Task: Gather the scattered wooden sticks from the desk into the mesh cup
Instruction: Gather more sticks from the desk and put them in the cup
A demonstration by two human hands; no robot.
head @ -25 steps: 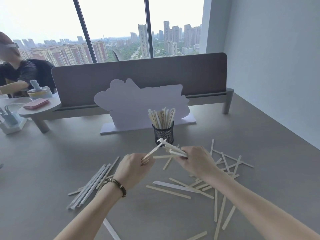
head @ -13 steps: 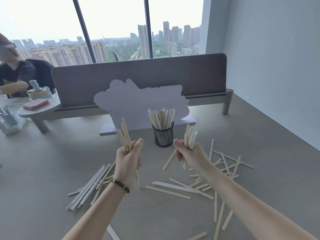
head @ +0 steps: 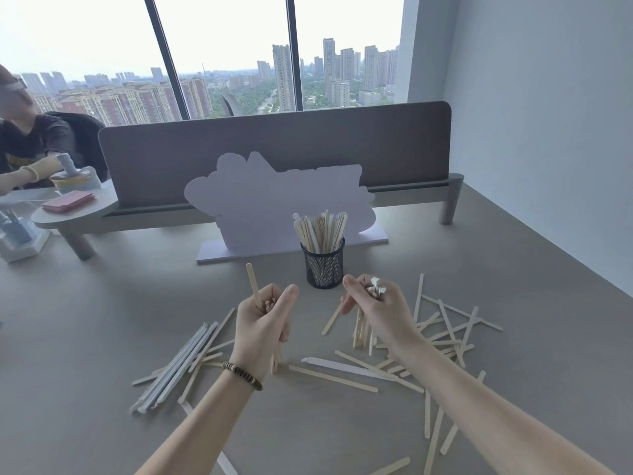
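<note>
A black mesh cup stands on the grey desk, packed with upright wooden sticks. My left hand is closed around a small upright bundle of sticks, left of and nearer than the cup; one stick pokes up above the rest. My right hand grips another upright bundle, its lower ends resting on the desk just in front of the cup. Several loose sticks lie scattered to the right and in front. More lie at the left.
A heap of white paper wrappers lies at the left front. A white cut-out board stands behind the cup, before a grey divider. A person sits at the far left by a small round shelf. The wall is at the right.
Both hands went from meeting in the middle to holding separate upright bundles; since half a second ago both bundles have dropped lower, so less of each sticks out above the fists.
</note>
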